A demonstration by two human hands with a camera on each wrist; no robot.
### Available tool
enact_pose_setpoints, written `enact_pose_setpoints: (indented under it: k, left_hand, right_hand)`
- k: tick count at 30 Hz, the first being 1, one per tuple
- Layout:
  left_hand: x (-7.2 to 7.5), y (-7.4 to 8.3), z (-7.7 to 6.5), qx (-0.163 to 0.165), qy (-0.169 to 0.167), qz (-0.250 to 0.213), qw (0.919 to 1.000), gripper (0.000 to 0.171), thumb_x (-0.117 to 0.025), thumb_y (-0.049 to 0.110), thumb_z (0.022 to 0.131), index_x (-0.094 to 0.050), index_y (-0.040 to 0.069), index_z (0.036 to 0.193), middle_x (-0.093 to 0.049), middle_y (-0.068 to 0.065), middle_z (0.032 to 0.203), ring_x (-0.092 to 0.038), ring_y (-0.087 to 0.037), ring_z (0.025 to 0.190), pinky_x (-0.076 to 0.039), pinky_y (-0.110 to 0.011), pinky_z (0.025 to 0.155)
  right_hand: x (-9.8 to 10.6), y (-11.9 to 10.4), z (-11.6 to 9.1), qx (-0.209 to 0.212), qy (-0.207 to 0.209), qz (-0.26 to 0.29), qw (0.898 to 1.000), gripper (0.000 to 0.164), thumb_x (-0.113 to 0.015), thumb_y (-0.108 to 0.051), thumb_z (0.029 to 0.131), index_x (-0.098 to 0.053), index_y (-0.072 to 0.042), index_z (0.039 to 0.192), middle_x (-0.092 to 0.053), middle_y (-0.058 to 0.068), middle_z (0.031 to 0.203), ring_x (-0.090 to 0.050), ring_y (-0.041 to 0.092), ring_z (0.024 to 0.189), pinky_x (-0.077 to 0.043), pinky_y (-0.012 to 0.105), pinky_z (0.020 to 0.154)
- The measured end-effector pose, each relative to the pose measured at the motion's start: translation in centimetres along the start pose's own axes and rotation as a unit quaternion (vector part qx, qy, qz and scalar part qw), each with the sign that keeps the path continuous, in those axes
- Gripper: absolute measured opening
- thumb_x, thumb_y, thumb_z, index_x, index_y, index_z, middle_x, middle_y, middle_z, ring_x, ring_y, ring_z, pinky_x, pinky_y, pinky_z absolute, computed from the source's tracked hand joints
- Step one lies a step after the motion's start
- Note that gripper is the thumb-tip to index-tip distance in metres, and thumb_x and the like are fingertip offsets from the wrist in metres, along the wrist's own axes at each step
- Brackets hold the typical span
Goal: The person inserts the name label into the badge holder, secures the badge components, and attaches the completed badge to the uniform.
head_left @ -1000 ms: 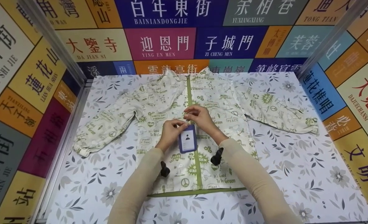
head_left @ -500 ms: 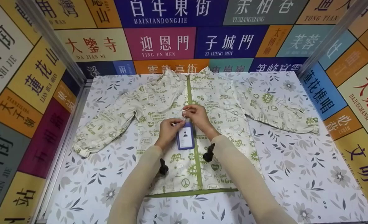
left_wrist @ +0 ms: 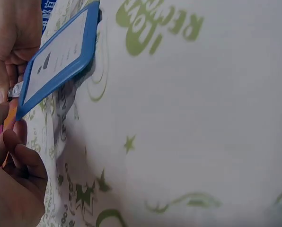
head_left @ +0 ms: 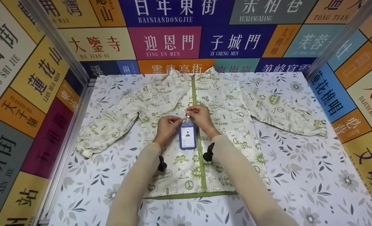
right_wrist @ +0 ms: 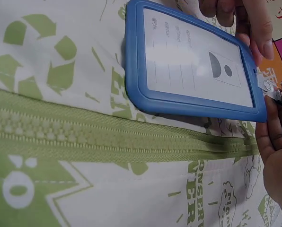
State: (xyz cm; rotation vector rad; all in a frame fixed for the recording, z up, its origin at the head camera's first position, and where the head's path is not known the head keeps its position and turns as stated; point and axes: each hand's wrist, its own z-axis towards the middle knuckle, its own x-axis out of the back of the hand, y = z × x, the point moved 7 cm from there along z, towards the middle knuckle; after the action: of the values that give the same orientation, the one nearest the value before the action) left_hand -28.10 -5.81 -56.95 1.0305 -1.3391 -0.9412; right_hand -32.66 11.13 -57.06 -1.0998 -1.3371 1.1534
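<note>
A blue-framed badge holder (head_left: pixel 188 137) with a white ID card hangs close over the jacket front, left of its green zipper (right_wrist: pixel 131 142). A clear strap with a metal clip (right_wrist: pixel 272 91) joins its top edge. My right hand (head_left: pixel 201 117) pinches this clip between thumb and fingers. My left hand (head_left: pixel 168 129) holds the holder's top left corner between thumb and forefinger, its other fingers curled in the left wrist view. The jacket (head_left: pixel 227 122), white with green print, lies face up, zipper closed and both sleeves spread out.
The jacket lies on a table (head_left: pixel 299 166) covered in a grey leaf and flower print. Colourful panels (head_left: pixel 167 42) with large characters stand behind and at both sides, with metal frame bars (head_left: pixel 79 116) along the edges. A dark strap (head_left: pixel 208 152) sits at each wrist.
The badge holder has shifted slightly left and up over the jacket, with both hands moving along. My left fingers have slid from near the strap toward the holder's left corner.
</note>
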Motion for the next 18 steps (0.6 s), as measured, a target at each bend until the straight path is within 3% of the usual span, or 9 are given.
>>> enact_pose_setpoints:
  k: [4,12,18]
  left_hand:
    - [1.0,0.2,0.7,-0.011,0.015,0.02,0.9996,0.015,-0.075,0.02,0.088,-0.079,0.008,0.095,-0.075,-0.009,0.092,-0.059,-0.012,0.08,-0.045,-0.021,0.067]
    - [2.3,0.0,2.0,-0.008,0.023,0.051,0.9984,0.013,-0.072,0.017,0.09,-0.078,0.007,0.095,-0.075,-0.01,0.093,-0.064,-0.017,0.082,-0.05,-0.026,0.071]
    - [4.0,-0.2,3.0,-0.016,0.054,0.135,0.9892,0.013,-0.068,0.017,0.091,-0.078,0.011,0.095,-0.073,-0.005,0.091,-0.065,-0.019,0.082,-0.053,-0.032,0.074]
  right_hand:
    - [-0.4,0.3,0.2,0.0,0.01,0.01,1.0,0.015,-0.07,0.0,0.088,-0.072,0.008,0.101,-0.076,0.016,0.089,-0.071,0.012,0.075,-0.057,0.02,0.068]
    - [-1.1,0.4,0.4,-0.008,0.009,-0.014,1.0,0.013,-0.072,-0.003,0.087,-0.071,0.007,0.096,-0.072,0.001,0.075,-0.065,0.012,0.068,-0.048,0.019,0.056]
    - [-2.2,0.0,0.6,-0.021,-0.016,0.002,1.0,0.018,-0.069,-0.006,0.092,-0.07,0.007,0.103,-0.074,0.02,0.093,-0.069,0.025,0.078,-0.051,0.022,0.06]
